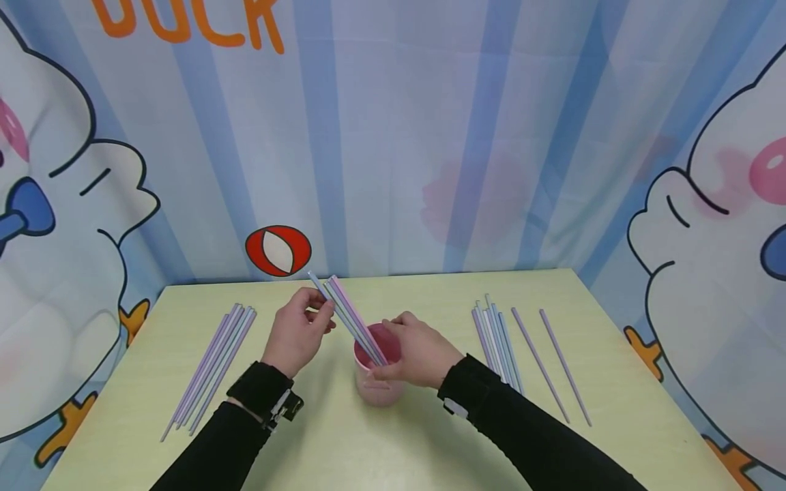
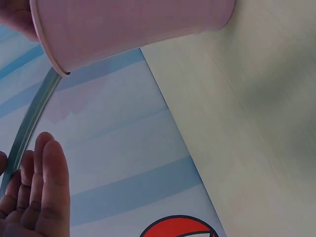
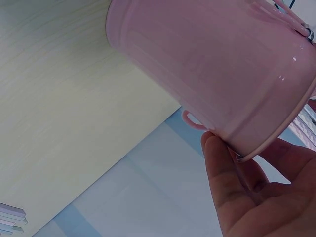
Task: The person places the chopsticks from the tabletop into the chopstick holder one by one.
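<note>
A small pink bucket [image 1: 377,392] stands on the table in the middle of the head view. Several thin pastel straws [image 1: 358,318] lean out of it towards the upper left. My left hand [image 1: 299,332] pinches a bluish straw [image 2: 29,118] near its upper end, just left of the bundle. With fingers and thumb, my right hand [image 1: 424,351] grips the bucket's rim from the right. The right wrist view shows its fingertips close to a small loop handle [image 3: 192,121] on the bucket's side.
On the table's left lies a bunch of lilac straws [image 1: 211,365]. To the right are a bunch of bluish and white straws [image 1: 499,341], partly behind my right forearm, and two separate lilac straws [image 1: 540,365]. A printed curtain [image 1: 393,136] hangs behind the table [image 1: 430,450].
</note>
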The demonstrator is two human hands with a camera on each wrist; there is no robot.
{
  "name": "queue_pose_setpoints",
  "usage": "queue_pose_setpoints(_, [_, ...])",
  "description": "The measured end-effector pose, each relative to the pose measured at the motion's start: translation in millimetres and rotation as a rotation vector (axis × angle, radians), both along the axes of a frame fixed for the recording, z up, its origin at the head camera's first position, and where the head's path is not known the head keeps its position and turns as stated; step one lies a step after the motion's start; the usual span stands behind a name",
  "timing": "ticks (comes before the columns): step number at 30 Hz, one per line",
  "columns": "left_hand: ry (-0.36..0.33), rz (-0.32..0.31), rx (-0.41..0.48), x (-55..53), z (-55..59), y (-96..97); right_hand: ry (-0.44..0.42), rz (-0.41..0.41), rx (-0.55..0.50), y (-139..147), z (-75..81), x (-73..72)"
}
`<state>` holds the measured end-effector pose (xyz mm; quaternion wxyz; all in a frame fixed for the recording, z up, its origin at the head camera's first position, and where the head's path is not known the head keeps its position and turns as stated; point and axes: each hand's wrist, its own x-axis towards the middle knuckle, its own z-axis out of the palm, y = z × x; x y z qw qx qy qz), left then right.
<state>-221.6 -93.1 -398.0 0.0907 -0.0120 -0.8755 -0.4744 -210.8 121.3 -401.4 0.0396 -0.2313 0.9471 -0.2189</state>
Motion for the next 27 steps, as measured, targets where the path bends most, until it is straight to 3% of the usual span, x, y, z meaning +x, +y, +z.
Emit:
queue_pose_setpoints(11, [-0.051,-0.045,-0.062,1.6,-9.5,3.1,-0.017,-0.018,-0.002,-1.2,0.0,-0.3])
queue_pose_setpoints(21, [-0.018,-0.067,-0.104,5.3,-16.6,-5.9,-0.027,-0.013,-0.021,-1.0,-0.9,-0.7])
queue_pose_setpoints(27, [-0.004,-0.01,-0.26,1.4,-33.2,-26.4,-0.021,-0.006,-0.023,0.1,-2.6,-1.3])
